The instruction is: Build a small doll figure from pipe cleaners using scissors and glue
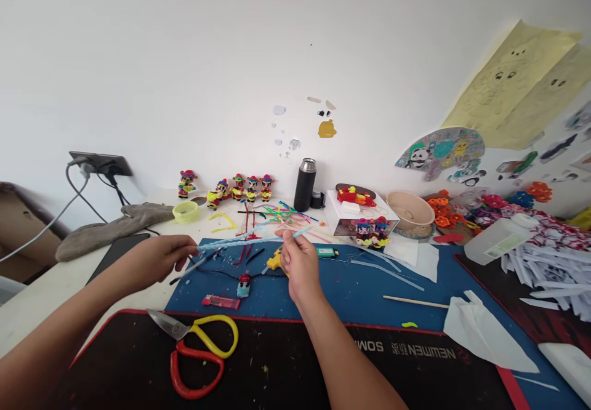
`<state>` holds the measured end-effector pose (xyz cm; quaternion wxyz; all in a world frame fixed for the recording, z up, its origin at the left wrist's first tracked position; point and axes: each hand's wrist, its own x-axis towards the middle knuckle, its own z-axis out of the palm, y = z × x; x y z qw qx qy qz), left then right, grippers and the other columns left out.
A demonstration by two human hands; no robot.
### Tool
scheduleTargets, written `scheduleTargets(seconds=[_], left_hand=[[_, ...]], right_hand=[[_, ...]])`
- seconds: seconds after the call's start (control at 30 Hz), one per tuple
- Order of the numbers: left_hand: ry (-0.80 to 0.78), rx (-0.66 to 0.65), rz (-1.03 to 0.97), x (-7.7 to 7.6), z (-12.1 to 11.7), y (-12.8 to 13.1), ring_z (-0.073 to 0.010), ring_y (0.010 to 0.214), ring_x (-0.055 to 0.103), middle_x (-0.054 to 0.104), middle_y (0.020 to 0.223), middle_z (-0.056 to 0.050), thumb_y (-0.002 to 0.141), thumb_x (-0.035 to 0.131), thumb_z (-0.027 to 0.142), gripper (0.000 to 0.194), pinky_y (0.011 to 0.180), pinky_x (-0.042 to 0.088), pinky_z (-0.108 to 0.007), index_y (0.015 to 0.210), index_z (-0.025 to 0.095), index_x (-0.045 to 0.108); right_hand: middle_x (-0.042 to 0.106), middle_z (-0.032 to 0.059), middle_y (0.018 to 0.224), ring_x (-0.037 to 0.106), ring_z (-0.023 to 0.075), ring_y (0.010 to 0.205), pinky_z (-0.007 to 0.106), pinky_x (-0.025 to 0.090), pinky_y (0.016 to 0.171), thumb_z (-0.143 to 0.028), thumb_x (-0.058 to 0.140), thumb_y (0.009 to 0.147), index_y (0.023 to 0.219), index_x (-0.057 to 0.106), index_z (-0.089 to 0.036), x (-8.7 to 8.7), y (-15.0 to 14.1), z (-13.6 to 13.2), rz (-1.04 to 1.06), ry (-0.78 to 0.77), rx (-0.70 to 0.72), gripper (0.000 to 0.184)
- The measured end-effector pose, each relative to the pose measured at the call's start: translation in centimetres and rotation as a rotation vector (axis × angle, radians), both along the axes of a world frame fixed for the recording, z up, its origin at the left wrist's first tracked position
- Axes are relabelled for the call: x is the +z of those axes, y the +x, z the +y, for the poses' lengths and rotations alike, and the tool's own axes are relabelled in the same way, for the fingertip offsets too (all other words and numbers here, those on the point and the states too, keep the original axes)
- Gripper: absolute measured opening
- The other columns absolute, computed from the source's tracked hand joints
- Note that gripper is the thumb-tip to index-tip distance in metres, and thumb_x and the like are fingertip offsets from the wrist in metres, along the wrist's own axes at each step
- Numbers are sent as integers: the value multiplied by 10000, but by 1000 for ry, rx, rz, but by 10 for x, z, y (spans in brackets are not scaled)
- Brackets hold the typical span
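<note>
A light blue twisted pipe cleaner [240, 241] stretches between my hands above the blue mat. My left hand [168, 257] pinches its left end with closed fingers. Further right, my right hand [301, 263] grips the other end between thumb and forefinger, and a short tip sticks out past them. Just behind that hand lies a yellow glue gun [274, 260], partly hidden. A small figure with a red cap and light blue body [244, 285] sits on the mat between my forearms. Near it lies a pink lighter [221, 301].
Scissors [203, 351] with red and yellow handles lie on the black mat [268, 367] in front. Coloured pipe cleaners [286, 214], a black thermos [305, 185] and several small figures [237, 186] stand or lie behind. At right are a white box [339, 219], a plastic bottle [501, 237] and a stick [415, 302].
</note>
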<state>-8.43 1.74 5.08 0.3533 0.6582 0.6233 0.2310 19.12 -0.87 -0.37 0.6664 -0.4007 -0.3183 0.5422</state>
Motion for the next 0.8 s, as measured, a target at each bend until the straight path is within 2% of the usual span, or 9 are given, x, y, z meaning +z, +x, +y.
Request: scheduleTargets(seconds=[0.07,0.17,0.27,0.33,0.4,0.53,0.67,0.8], left_hand=[[-2,-26,30,2,8,-5,-158,412,497,636,549,24,697,686,675,429,494,399,-287,708,246,696],[2,-2,-78,8,18,-10,-137,460,472,608,578,26,705,694,715,494,515,377,-272,724,224,643],[61,112,-207,14,28,-16,-120,487,417,560,580,40,717,715,702,498,505,319,-253,757,218,610],[119,220,-285,17,34,-22,-119,511,428,585,640,37,713,746,669,487,505,321,-251,846,214,634],[116,264,-318,19,40,-24,-121,537,466,626,700,19,698,779,645,495,514,345,-256,870,201,647],[88,178,-338,18,48,-9,-139,581,555,722,820,-30,671,810,675,548,528,389,-267,858,189,640],[101,75,-371,15,51,22,-170,631,654,781,916,-77,736,789,682,557,570,451,-286,911,188,599],[76,-26,-373,8,56,48,-200,698,734,814,960,-100,828,730,636,486,629,500,-303,938,203,540]], right_hand=[[312,-108,499,234,70,441,230,151,421,-631,827,746,917,744,-155,3,3,0,16,0,-8,512],[332,-105,502,240,64,428,229,138,416,-636,824,743,931,749,-152,4,7,1,24,-18,21,524],[349,-106,498,245,61,419,225,137,412,-631,822,750,926,735,-156,4,10,3,49,-37,16,513],[350,-110,496,234,59,423,221,140,413,-621,820,757,925,722,-162,4,13,4,79,-28,-19,499],[352,-111,496,225,61,427,221,141,415,-619,809,768,923,713,-166,4,14,6,92,-16,-40,488],[353,-101,507,236,75,440,231,159,417,-637,767,797,907,716,-167,1,6,3,8,-1,-1,485],[370,-78,532,287,100,472,241,234,445,-636,703,864,898,731,-177,-5,-8,-5,-168,77,82,461],[412,-50,557,337,122,505,248,246,462,-644,655,900,924,756,-187,-6,-12,-11,-309,89,86,468]])
